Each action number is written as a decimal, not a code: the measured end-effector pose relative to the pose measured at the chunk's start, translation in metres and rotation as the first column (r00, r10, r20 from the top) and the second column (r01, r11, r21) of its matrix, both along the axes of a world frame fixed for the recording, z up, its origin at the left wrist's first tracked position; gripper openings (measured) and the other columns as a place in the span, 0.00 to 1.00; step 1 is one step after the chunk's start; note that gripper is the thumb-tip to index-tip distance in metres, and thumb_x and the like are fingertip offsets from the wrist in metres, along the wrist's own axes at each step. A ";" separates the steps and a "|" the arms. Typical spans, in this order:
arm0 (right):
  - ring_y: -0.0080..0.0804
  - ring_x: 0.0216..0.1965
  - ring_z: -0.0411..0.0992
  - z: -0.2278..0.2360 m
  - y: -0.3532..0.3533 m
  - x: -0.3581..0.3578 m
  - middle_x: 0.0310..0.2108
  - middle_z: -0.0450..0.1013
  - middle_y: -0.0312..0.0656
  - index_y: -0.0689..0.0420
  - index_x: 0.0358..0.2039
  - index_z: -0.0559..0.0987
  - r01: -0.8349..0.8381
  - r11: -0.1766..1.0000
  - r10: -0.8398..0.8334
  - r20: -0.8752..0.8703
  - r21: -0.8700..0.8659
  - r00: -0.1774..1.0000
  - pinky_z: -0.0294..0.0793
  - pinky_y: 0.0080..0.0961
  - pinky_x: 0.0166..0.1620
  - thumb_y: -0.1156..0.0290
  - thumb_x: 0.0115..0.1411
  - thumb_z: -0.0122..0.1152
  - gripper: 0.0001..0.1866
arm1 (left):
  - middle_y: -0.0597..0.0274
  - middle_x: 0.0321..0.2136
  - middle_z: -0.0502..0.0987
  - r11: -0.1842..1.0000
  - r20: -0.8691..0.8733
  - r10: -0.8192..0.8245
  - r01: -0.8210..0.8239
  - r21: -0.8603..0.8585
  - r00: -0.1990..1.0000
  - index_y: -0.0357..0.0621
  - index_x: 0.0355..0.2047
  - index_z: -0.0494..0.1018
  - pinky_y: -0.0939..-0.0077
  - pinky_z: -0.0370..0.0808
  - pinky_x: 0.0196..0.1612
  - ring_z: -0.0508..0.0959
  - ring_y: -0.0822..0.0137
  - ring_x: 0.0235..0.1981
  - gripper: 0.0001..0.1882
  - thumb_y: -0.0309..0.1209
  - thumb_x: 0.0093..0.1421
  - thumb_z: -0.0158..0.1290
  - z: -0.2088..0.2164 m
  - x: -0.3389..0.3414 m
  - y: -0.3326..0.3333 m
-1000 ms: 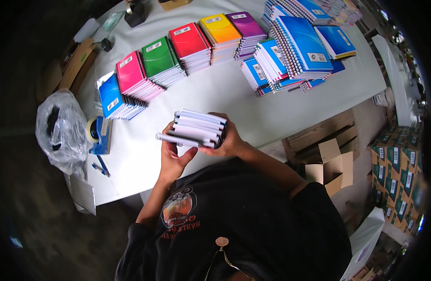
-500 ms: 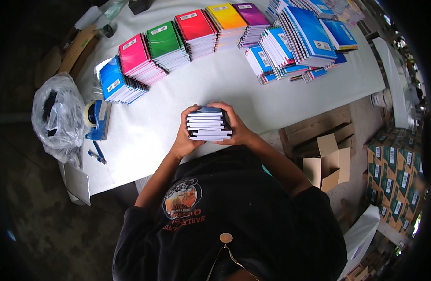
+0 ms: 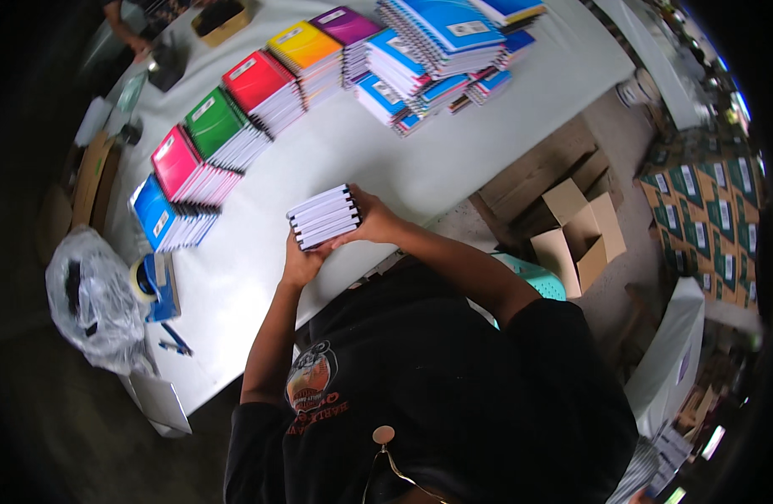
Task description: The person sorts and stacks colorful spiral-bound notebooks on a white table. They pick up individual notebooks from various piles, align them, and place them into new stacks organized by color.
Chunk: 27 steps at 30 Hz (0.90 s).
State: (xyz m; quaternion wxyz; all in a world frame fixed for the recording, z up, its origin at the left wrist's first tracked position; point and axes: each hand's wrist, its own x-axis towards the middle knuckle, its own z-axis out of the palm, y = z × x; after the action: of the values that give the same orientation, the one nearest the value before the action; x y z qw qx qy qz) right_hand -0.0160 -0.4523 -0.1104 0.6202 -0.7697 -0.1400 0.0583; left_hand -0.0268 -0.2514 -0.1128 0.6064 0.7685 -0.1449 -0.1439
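Between my two hands is a short stack of small notebooks, held above the near part of the white table, page edges facing up at me. My left hand is closed around its lower left side. At the lower right, my right hand grips the dark-bound side. Beyond them runs a curved row of spiral notebook stacks: blue, pink, green, red, yellow and purple. A larger heap of blue spiral notebooks lies to their right.
At left are a clear plastic bag, a blue tape dispenser and pens. An open cardboard box, a teal basket and stacked cartons stand at right. Another person's hand shows at the far left.
The view has turned, so the table's contents appear shifted left. The held stack is now tilted, and my right hand has moved from its top to its side. Another person's hand has come into view.
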 end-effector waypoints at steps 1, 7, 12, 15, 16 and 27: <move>0.34 0.46 0.69 0.002 -0.006 -0.001 0.44 0.69 0.45 0.58 0.49 0.63 -0.005 1.000 0.005 -0.012 -0.006 1.000 0.68 0.29 0.49 0.61 0.32 0.79 0.45 | 0.53 0.44 0.72 0.999 -0.048 0.039 -0.040 -0.028 0.998 0.39 0.46 0.65 0.69 0.68 0.50 0.73 0.58 0.45 0.26 0.19 0.44 0.58 0.002 0.000 -0.003; 0.35 0.43 0.71 0.007 -0.095 -0.030 0.42 0.71 0.45 0.58 0.49 0.67 0.346 0.730 0.236 -0.693 0.590 0.681 0.71 0.31 0.46 0.55 0.53 0.60 0.27 | 0.50 0.46 0.69 0.990 0.778 -0.034 -0.086 0.114 0.627 0.44 0.43 0.65 0.50 0.61 0.55 0.68 0.50 0.50 0.29 0.23 0.38 0.61 0.077 0.015 -0.063; 0.32 0.40 0.73 0.090 -0.131 -0.033 0.41 0.73 0.44 0.61 0.48 0.69 0.350 0.748 0.315 -0.766 0.564 0.560 0.72 0.29 0.45 0.58 0.53 0.59 0.26 | 0.59 0.47 0.69 0.947 0.915 -0.288 -0.057 0.315 0.284 0.52 0.42 0.67 0.54 0.53 0.57 0.64 0.53 0.54 0.23 0.28 0.42 0.57 0.048 0.037 -0.110; 0.33 0.41 0.73 0.065 -0.166 -0.022 0.42 0.72 0.46 0.65 0.47 0.70 0.276 0.870 0.167 -0.771 0.408 0.614 0.72 0.29 0.47 0.59 0.53 0.60 0.26 | 0.57 0.49 0.66 0.914 0.866 -0.353 -0.068 0.401 0.355 0.53 0.42 0.67 0.53 0.51 0.57 0.61 0.51 0.56 0.24 0.26 0.41 0.56 0.046 0.048 -0.132; 0.33 0.42 0.73 0.054 -0.181 -0.017 0.43 0.72 0.46 0.65 0.47 0.70 0.260 0.887 0.141 -0.761 0.381 0.634 0.71 0.29 0.47 0.60 0.53 0.60 0.26 | 0.56 0.50 0.65 0.892 0.826 -0.375 -0.079 0.445 0.421 0.54 0.43 0.66 0.53 0.52 0.56 0.60 0.51 0.56 0.24 0.25 0.42 0.54 0.061 0.047 -0.135; 0.34 0.41 0.72 0.043 -0.223 0.048 0.40 0.74 0.48 0.65 0.43 0.75 0.035 0.972 -0.162 -0.554 -0.232 0.817 0.69 0.28 0.45 0.56 0.47 0.64 0.29 | 0.46 0.48 0.69 0.480 0.302 -0.392 -0.087 0.873 0.869 0.40 0.54 0.58 0.64 0.65 0.53 0.68 0.54 0.51 0.32 0.40 0.52 0.54 0.162 0.291 -0.175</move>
State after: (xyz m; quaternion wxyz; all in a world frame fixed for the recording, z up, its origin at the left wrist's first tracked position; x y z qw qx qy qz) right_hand 0.0318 -0.6757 -0.0678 0.5505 -0.7847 0.0986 0.2673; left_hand 0.2638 -0.4267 0.0488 0.0677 0.9603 -0.2630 -0.0640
